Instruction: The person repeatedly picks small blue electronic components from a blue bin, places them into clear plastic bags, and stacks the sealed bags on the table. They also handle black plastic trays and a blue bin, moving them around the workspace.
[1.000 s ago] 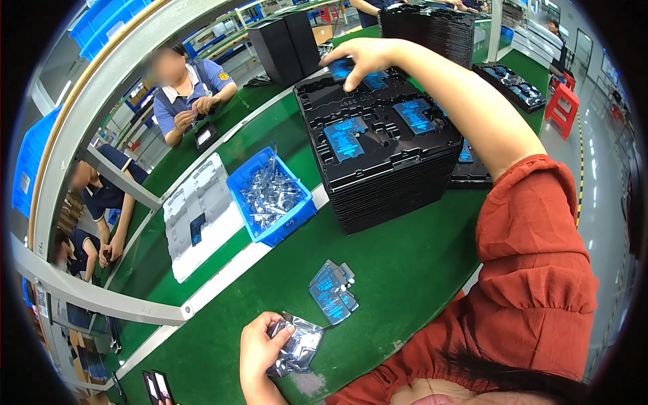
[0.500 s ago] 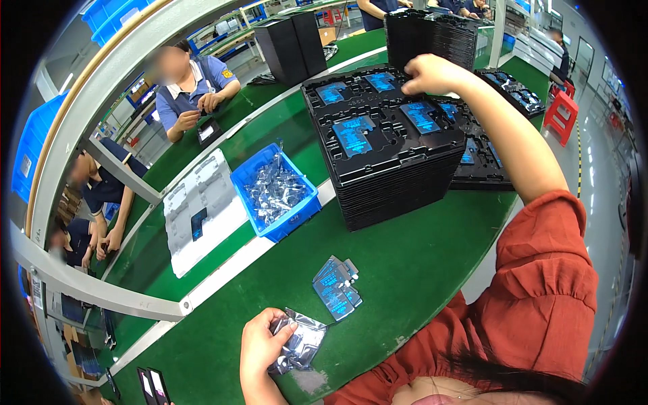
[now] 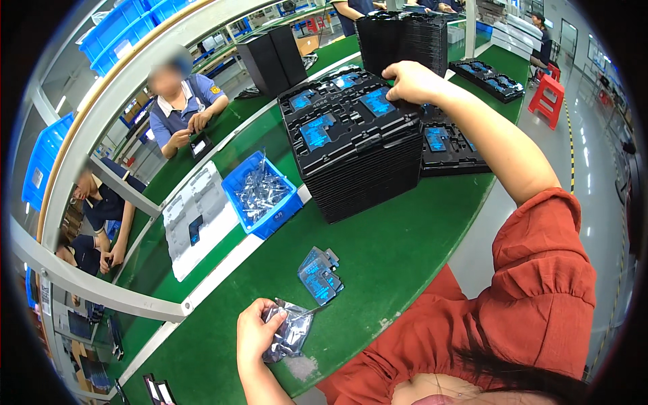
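Note:
My left hand [image 3: 256, 331] is closed on a shiny silver anti-static bag [image 3: 291, 334], thumb on top, low over the green table. Just beyond the bag lie overlapping flat grey pieces with blue printing [image 3: 318, 275]. My right hand [image 3: 415, 82] reaches far out to the right rim of the top black tray [image 3: 344, 125] of a tall stack. Its fingers are bent; their tips touch the tray area near a blue-printed flat piece [image 3: 376, 101], and what they grip is hidden. More such pieces sit in the tray's pockets.
A blue bin [image 3: 280, 214] of small clear-wrapped parts stands left of the stack, beside a white foam tray [image 3: 199, 226]. Another black tray [image 3: 455, 145] lies to the right, a second stack [image 3: 401, 40] behind. A grey metal frame [image 3: 115, 290] crosses the left. Co-workers sit across the table.
The view has shifted, so the table's things sit slightly further left. My right hand's fingers have spread a little at the tray rim. My left hand still holds the bag.

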Action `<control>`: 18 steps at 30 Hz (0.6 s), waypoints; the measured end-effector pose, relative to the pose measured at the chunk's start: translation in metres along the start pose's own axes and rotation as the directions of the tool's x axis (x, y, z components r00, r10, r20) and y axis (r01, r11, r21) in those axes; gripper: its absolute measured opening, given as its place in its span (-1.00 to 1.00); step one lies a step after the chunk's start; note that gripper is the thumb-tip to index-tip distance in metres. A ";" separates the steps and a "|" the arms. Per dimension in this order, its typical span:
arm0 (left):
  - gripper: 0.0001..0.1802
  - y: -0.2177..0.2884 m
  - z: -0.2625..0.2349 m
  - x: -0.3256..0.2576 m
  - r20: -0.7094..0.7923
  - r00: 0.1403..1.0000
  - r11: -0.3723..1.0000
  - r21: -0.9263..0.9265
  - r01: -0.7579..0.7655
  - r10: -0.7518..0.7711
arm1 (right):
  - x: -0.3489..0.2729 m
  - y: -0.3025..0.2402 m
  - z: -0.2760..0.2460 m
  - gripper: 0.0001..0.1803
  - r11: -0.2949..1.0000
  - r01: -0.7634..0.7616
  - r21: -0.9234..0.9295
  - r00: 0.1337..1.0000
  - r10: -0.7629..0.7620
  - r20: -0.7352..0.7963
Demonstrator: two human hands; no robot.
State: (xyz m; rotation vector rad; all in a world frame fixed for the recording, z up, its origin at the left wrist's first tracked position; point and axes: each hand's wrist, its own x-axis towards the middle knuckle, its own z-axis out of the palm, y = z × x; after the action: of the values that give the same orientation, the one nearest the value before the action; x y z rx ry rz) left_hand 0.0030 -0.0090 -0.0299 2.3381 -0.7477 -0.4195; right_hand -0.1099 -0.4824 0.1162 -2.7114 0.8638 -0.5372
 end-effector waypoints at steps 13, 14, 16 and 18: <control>-0.74 -0.003 0.002 -0.001 -0.014 1.000 0.999 -0.045 0.017 -0.018 | -0.005 0.015 0.005 -0.46 0.189 -0.006 0.982 0.975 0.221 -0.036; -0.74 -0.007 0.002 -0.001 -0.021 1.000 0.999 -0.050 0.014 -0.015 | -0.006 0.023 0.004 -0.47 0.165 0.026 0.986 0.978 0.201 -0.059; -0.75 -0.014 0.004 0.001 -0.024 1.000 0.997 -0.073 0.002 -0.004 | -0.009 0.053 -0.005 -0.46 0.132 0.067 0.989 0.976 0.198 -0.093; -0.75 -0.012 0.003 -0.001 -0.028 1.000 0.998 -0.057 0.009 -0.010 | -0.022 0.087 -0.012 -0.50 0.165 0.091 0.982 0.966 0.227 -0.127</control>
State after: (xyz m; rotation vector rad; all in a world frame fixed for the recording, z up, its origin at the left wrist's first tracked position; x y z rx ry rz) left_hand 0.0056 -0.0030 -0.0401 2.2910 -0.7027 -0.4053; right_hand -0.1748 -0.5397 0.0919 -1.3213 0.3647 -0.9908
